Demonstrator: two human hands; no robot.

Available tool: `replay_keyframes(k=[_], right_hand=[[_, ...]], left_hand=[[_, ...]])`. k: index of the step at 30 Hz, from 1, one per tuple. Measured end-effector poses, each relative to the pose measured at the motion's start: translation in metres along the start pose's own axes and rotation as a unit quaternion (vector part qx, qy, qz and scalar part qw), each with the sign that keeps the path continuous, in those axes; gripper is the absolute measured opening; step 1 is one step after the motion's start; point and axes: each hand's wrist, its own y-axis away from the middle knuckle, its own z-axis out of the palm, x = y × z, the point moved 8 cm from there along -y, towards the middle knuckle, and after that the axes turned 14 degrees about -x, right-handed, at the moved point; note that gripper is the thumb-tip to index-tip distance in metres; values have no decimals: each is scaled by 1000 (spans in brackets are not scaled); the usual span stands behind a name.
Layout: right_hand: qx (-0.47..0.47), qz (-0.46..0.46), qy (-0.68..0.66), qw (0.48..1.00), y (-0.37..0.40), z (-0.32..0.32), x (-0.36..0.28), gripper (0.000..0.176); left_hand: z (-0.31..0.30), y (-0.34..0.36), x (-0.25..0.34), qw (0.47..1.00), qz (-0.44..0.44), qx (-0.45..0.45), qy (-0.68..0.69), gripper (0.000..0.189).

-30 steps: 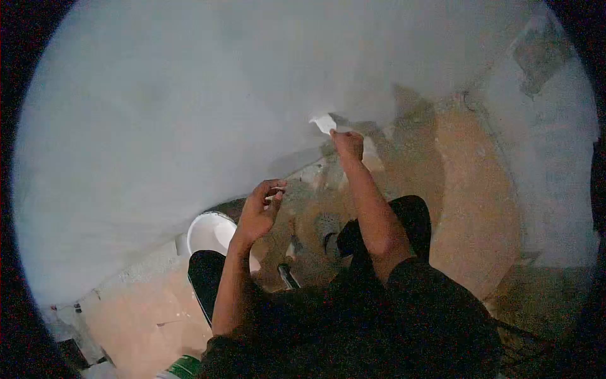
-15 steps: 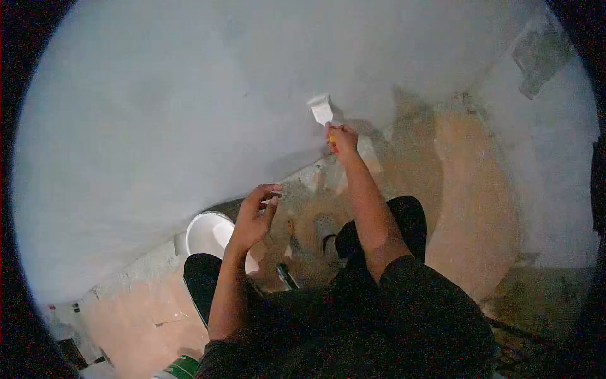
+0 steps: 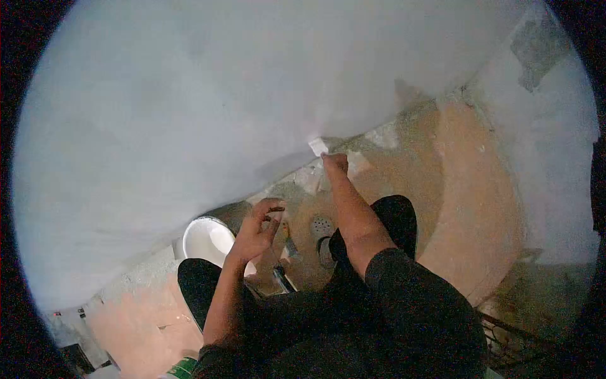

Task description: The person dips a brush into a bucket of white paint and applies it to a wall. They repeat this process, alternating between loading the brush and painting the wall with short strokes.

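Scraper [image 3: 317, 146] in right hand [image 3: 334, 163] touches wall [image 3: 189, 95].

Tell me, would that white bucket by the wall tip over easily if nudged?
Probably not: the white bucket looks wide and low, standing flat on the floor, so a nudge would likely slide it. Its inside looks white, perhaps plaster; if so, it may lift heavier than its size suggests.

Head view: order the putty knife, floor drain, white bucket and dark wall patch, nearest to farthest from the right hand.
1. putty knife: held in the right hand.
2. floor drain: just below.
3. white bucket: lower left.
4. dark wall patch: far upper right.
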Motion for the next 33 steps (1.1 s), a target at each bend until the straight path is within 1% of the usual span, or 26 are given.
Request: replay_keyframes(k=[2,3,5,6,7,8,9,10,11,13,14,15,17,18,19,21,22,23,25,26,27,28,29,30,31,33], right_hand=[[107,-129,78,983,14,-15,-37,52],[109,-129,80,982,20,-20,-47,52],[104,-108,-18,989,27,-33,-66,49],[68,-126,-155,977,25,-34,-71,33],[70,-126,-154,978,28,-38,-78,33],[47,-164,-234,957,30,-41,-87,37],[26,-202,-312,928,52,-51,-103,42],[25,-198,-285,938,61,-60,-112,41],[27,-200,-286,937,58,-65,-115,41],[50,-268,-180,945,72,-73,-138,42],[-24,-216,-283,934,69,-66,-129,44],[-24,-219,-287,932,68,-63,-125,44],[-52,-258,-366,893,64,-57,-133,41],[-78,-252,-346,900,74,-53,-132,38],[-84,-252,-349,899,68,-49,-128,38],[-95,-174,-289,937,50,-39,-98,34],[-93,-175,-272,942,59,-53,-70,34],[-96,-171,-279,940,57,-42,-53,34],[-103,-167,-280,940,41,-25,-34,34],[-100,-166,-195,962,39,-25,-30,33],[-101,-165,-194,962,20,-17,-20,33],[-38,-174,-124,976,-11,-9,-5,33],[23,-183,-56,981,-25,-9,0,34],[-32,-116,-6,993,-22,-7,4,36],[-34,-117,-5,993,-40,2,10,36],[60,-79,64,993,-61,5,21,42]], left_hand=[[-2,-4,3,1000,-6,-4,5,20],[-5,-6,4,1000,-3,-7,7,20],[-10,-11,7,1000,0,-11,11,22],[-12,-14,9,1000,1,-11,14,22],[-14,-18,10,1000,-4,-12,24,22],[-16,-20,11,999,-9,-13,34,23],[-15,-21,11,999,-6,-14,35,23],[-13,-22,11,999,4,-18,38,23],[-11,-23,13,999,15,-21,39,23],[-10,-22,14,999,7,-23,36,23],[-10,-22,13,999,-2,-25,32,24],[-3,-19,11,999,0,-25,27,24],[1,-19,12,999,20,-35,31,30],[4,-17,21,999,19,-38,7,29],[7,-15,21,999,16,-35,2,29],[24,-7,21,1000,2,-26,10,27],[47,10,33,999,8,-28,-29,27],[49,19,34,999,3,-32,-35,27],[45,20,34,999,20,-24,-30,24],[44,21,35,999,19,-24,-28,24],[42,21,37,999,17,-21,-38,24],[40,22,38,999,15,-16,-48,24],[39,22,39,999,15,-14,-50,24],[40,21,42,998,25,-16,-52,25],[40,22,43,998,36,-18,-52,26],[40,23,43,999,18,-17,-40,28]])
